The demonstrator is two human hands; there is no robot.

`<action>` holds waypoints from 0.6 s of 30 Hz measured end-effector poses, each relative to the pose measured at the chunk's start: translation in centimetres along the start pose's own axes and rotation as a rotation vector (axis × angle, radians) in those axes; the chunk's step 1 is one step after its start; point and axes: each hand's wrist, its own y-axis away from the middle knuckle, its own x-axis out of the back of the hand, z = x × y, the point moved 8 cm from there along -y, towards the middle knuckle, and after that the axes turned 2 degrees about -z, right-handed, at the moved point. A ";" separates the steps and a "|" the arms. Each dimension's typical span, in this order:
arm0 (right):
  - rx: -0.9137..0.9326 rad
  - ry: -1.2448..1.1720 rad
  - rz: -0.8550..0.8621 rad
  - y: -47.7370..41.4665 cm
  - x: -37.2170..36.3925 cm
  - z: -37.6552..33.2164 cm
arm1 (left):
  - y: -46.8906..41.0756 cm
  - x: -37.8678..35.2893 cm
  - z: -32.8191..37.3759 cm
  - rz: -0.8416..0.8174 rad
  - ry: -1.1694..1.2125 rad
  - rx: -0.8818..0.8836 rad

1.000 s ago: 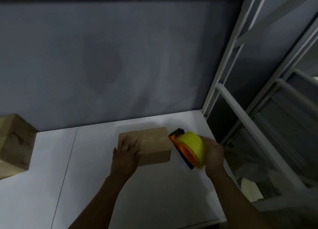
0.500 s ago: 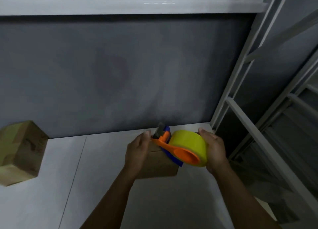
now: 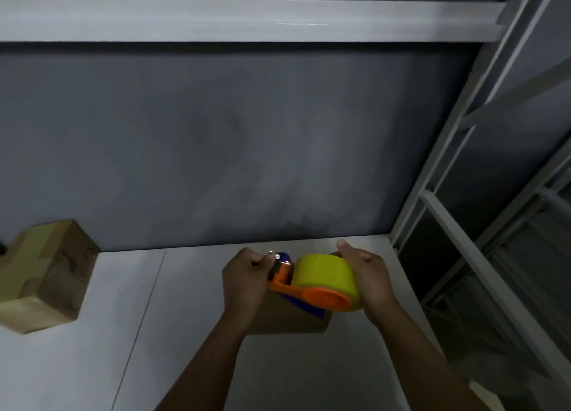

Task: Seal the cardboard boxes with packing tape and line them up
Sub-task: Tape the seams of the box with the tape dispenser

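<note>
Cardboard box, plain brown, tape dispenser above

I see through one head-worn wide-angle camera, facing forward and down across the white tabletop toward the grey wall, left hand and right hand close at lower centre.

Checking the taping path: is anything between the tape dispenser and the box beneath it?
Nothing visible does. The left hand pinches the cutter end of the tape dispenser, the right hand holds its roll, directly over the box, whose top they mostly hide.
</note>
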 end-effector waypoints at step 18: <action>0.236 0.669 -0.406 0.0 -3.7 0.9 | -0.3 1.0 -3.6 0.058 0.007 0.198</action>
